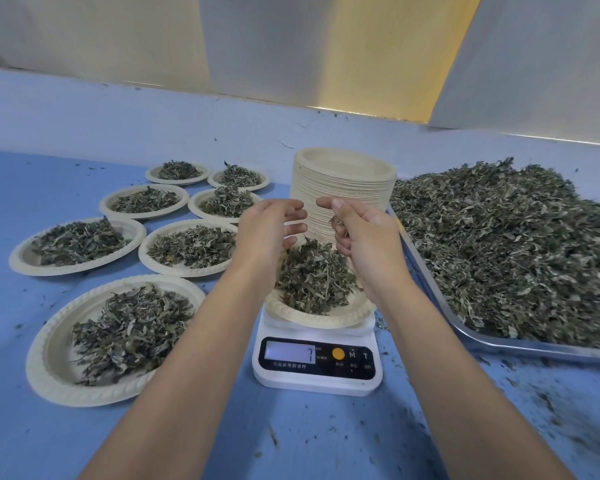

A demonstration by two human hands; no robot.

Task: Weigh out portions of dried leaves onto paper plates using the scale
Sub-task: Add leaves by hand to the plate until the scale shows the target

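Observation:
A white digital scale (317,362) stands in front of me, its display lit. On it sits a paper plate (321,315) heaped with dried leaves (314,275). My left hand (269,226) hovers above the plate's far left side, fingers relaxed and empty. My right hand (359,233) is above the far right side, fingers curled round a few dried leaves. A metal tray (426,275) at the right holds a large pile of loose dried leaves (520,244).
A tall stack of paper plates (343,188) stands just behind my hands. Several filled plates, such as the nearest filled plate (115,341), lie on the blue table at the left. Leaf crumbs litter the table at the lower right. A wall runs along the back.

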